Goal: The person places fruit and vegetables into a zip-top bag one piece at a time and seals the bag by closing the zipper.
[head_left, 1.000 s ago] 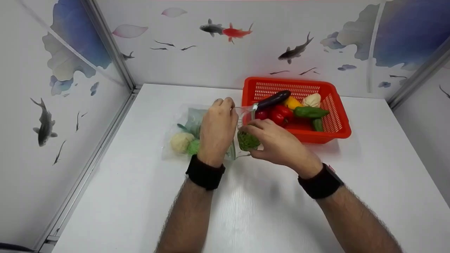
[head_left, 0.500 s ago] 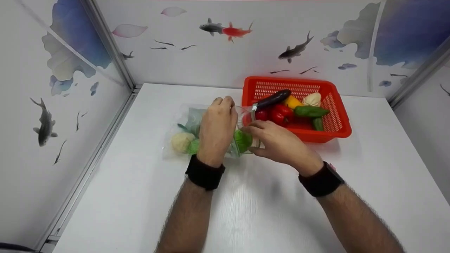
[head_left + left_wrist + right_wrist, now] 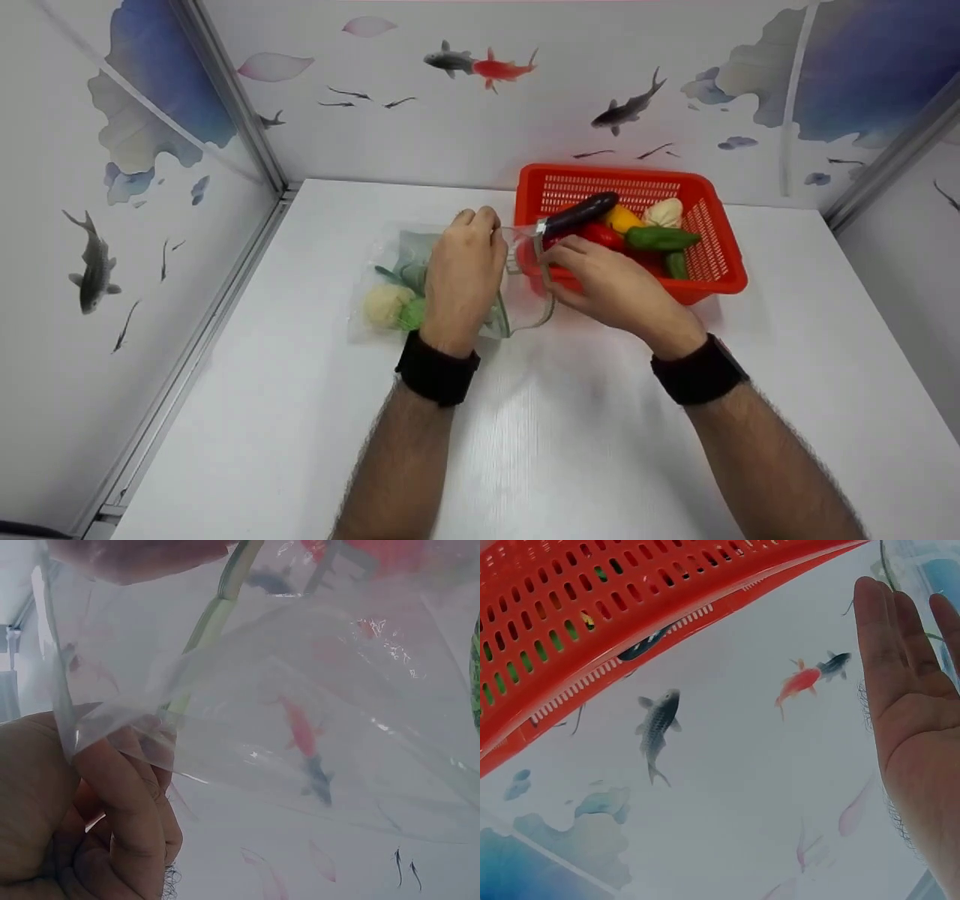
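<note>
My left hand (image 3: 465,277) pinches the mouth edge of a clear zip bag (image 3: 525,296). In the left wrist view the thumb and fingers (image 3: 124,802) grip its film. Inside the bag lie a pale cauliflower-like head (image 3: 385,306) and a light green leafy piece (image 3: 412,313); the hand covers part of the contents. A bit of textured green vegetable (image 3: 476,675) shows at the right edge of the left wrist view. My right hand (image 3: 611,289) is at the bag's other side, fingertips right at its rim. Its fingers (image 3: 911,645) look straight in the right wrist view and hold no vegetable.
A red plastic basket (image 3: 731,274) stands at the back right, close by the right hand. It holds an eggplant (image 3: 581,214), a red pepper (image 3: 600,236), a long green pepper (image 3: 661,238) and several other vegetables. Walls with painted fish rise behind and at the sides.
The right hand has let go of a green vegetable inside the bag's mouth and drawn back slightly up and right to the rim. The left hand has stayed in place.
</note>
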{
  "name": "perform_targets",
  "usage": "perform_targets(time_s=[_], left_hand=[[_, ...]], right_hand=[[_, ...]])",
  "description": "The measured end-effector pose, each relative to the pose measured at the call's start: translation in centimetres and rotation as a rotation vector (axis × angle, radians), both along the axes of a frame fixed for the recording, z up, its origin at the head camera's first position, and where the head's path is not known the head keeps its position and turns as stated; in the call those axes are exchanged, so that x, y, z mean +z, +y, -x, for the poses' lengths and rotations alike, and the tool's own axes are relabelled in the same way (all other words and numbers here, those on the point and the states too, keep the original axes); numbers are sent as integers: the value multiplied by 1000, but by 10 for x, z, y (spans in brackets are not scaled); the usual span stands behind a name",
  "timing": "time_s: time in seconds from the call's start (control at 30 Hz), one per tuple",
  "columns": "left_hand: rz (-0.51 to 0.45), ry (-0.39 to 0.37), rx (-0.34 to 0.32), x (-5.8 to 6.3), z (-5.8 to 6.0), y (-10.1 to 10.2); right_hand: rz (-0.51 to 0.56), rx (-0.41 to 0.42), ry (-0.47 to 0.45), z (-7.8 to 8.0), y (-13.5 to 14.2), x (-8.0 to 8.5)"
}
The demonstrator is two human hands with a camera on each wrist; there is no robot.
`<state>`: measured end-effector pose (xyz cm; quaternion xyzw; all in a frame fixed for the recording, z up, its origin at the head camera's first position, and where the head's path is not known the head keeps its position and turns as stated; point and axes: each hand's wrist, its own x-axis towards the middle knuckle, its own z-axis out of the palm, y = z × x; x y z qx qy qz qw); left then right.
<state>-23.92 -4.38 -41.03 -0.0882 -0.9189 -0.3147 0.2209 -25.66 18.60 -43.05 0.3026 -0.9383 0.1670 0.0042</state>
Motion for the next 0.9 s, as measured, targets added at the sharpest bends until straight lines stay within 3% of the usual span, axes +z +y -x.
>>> perform_targets(time_s=[0.37, 0.9], left_hand=[[-6, 2, -10, 0, 1, 0], [-2, 8, -7, 0, 0, 1]], right_hand=[[-4, -160, -115, 19, 31, 3], [-37, -283, -124, 48, 65, -21]])
